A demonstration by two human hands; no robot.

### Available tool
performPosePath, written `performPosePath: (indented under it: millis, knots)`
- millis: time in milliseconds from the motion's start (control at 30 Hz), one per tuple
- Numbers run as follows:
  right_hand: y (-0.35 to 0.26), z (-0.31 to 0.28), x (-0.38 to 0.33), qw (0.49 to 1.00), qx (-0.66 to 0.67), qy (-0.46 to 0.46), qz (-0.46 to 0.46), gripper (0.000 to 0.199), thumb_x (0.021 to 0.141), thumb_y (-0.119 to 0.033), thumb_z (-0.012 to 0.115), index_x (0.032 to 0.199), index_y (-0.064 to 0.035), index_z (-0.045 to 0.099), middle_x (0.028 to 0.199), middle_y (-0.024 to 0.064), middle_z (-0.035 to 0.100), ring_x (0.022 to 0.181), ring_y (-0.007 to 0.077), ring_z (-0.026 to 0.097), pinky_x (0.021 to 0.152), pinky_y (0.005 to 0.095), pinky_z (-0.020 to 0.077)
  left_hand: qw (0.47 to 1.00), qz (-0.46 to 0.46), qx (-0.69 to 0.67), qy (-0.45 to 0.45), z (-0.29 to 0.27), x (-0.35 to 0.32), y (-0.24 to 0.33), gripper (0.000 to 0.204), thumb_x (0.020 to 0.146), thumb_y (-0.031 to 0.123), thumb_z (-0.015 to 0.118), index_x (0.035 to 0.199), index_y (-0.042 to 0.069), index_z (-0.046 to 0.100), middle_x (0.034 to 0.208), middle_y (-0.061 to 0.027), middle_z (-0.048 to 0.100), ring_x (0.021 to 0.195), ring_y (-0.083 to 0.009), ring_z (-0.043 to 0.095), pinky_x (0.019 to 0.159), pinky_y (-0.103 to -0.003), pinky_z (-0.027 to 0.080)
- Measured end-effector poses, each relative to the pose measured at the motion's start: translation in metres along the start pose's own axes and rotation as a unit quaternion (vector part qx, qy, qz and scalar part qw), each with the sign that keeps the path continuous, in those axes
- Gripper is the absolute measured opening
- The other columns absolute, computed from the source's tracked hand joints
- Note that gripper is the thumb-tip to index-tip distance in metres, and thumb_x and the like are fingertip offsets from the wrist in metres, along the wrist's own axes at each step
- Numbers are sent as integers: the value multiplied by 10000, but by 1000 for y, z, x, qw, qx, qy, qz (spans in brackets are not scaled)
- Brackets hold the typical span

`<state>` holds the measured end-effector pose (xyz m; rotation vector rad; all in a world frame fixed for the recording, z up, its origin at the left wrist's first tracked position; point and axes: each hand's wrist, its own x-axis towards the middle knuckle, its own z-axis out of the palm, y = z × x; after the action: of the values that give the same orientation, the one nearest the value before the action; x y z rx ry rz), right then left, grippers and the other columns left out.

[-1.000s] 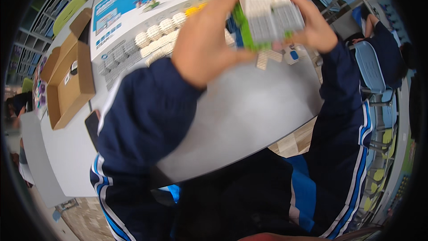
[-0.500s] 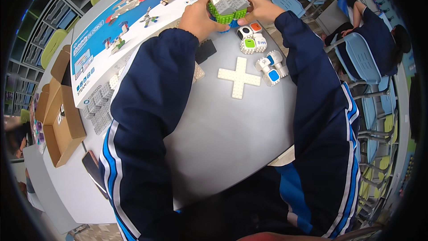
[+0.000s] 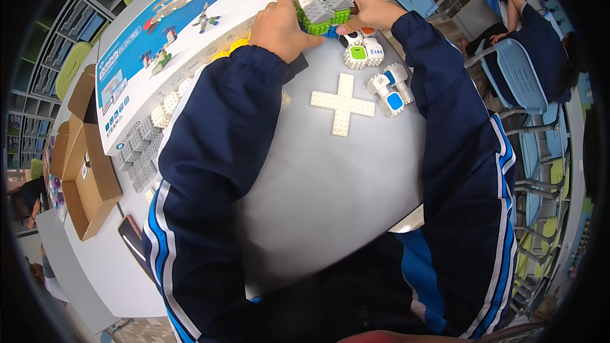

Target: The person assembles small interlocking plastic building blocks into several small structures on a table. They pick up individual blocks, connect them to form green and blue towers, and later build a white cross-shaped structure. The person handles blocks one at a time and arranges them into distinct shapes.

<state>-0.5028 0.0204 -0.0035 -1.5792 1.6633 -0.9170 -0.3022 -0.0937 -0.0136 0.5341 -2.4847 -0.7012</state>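
Note:
At the far edge of the table, a toy-brick model (image 3: 323, 7) with grey sloped and white pieces on top, green bricks below and some blue at the base is gripped between my two hands. My left hand (image 3: 279, 30) holds its left side, thumb low and one finger pointing up; some fingers are hidden. On the right side, my right hand (image 3: 370, 11) wraps round it with the thumb at its lower front. Close below the right thumb lies a cluster of white cube modules (image 3: 363, 52) with coloured faces. Another module cluster (image 3: 391, 89) and a white cross-shaped studded plate (image 3: 343, 105) lie nearer.
A large printed box (image 3: 184, 44) fills the left of the table. Grey bricks (image 3: 136, 159) line its near side, by an open cardboard box (image 3: 92, 178) and a phone (image 3: 135, 241). Dark bricks sit partly behind my left sleeve. A person sits on a blue chair (image 3: 522, 79) at right.
My left index finger has straightened upward beside the model, and a white piece on top now looks more tilted. The whole view has shifted slightly.

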Motion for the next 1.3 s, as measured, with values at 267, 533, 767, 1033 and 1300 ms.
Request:
performPosePath:
  millis: [267, 533, 767, 1033, 1300]
  knots:
    - [-4, 0, -7, 999, 28, 0, 16, 1117, 672, -49, 829, 1532, -242, 142, 1485, 86, 354, 1336, 253, 389, 1108, 421, 341, 998, 46, 35, 38, -6, -9, 8, 1046, 567, 284, 884, 1370, -75, 318, 1154, -234, 600, 1062, -375, 599, 910, -402, 483]
    - [-6, -2, -2, 999, -17, 13, -23, 1123, 654, -59, 841, 1525, -244, 158, 1488, 112, 353, 1362, 289, 365, 1107, 447, 341, 997, 4, 72, 31, -21, -16, 15, 1109, 554, 312, 889, 1406, -68, 291, 1301, -224, 506, 1171, -355, 539, 979, -405, 425]
    - [-47, 5, -31, 966, -86, 222, -102, 1031, 693, -132, 842, 1501, -198, 205, 1426, 175, 393, 1334, 321, 378, 1072, 477, 372, 991, 37, 122, 29, -97, -94, 20, 957, 619, 285, 863, 1396, -7, 385, 1411, -232, 425, 1242, -380, 483, 1044, -418, 386]
    - [-139, 184, -83, 800, -141, 438, -384, 479, 734, 42, 714, 1171, -45, 539, 1246, 166, 500, 1077, 279, 532, 936, 412, 425, 974, 19, -17, 227, -133, -244, 43, 396, 746, -29, 714, 1126, -8, 602, 1294, -188, 549, 1116, -315, 584, 976, -379, 439]
    - [-148, 316, -56, 817, -59, 258, -512, 523, 690, 16, 712, 1165, -139, 557, 1272, 187, 483, 1046, 319, 535, 879, 398, 450, 933, 166, 69, 312, -89, -290, 11, 320, 743, -126, 599, 1057, -65, 615, 1181, -212, 558, 955, -317, 587, 805, -362, 496]
